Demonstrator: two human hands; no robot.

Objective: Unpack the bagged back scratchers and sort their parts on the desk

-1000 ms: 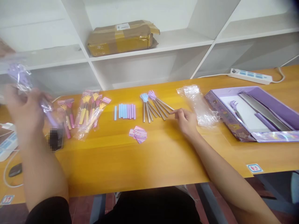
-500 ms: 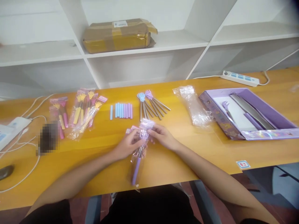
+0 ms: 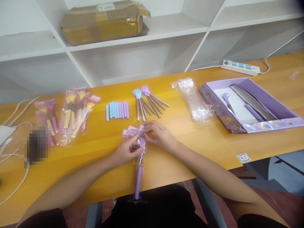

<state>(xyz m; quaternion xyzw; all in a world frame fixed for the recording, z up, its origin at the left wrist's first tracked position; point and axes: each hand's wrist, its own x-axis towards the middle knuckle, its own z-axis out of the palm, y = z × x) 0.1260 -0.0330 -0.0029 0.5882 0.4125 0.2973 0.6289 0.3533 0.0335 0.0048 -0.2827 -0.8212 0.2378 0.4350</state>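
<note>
A purple back scratcher (image 3: 138, 182) in a clear plastic bag lies along the table's front edge, its hand-shaped head up and its handle end toward me. My left hand (image 3: 128, 151) pinches the bag beside the scratcher's head. The fingers of my right hand (image 3: 161, 136) are closed on the bag's top, by a small printed label. Pink-and-white header cards (image 3: 130, 131) show just beyond my left fingers. Farther back lie blue and purple handle sleeves (image 3: 117, 110) in a row. To their right, metal scratcher rods (image 3: 152, 106) with blue and purple heads are fanned out.
Bagged yellow and pink back scratchers (image 3: 74, 114) lie on the left, near white cables and a pixelated dark patch. Clear plastic bags (image 3: 193, 101) are at right, beside a purple open box (image 3: 249, 128) with scratcher parts. A power strip (image 3: 241, 67) and shelf with a taped carton (image 3: 104, 23) stand behind.
The view has shifted, so the table things appear farther left and higher. The bag's top has folded down between my hands, and the header cards now show more clearly.
</note>
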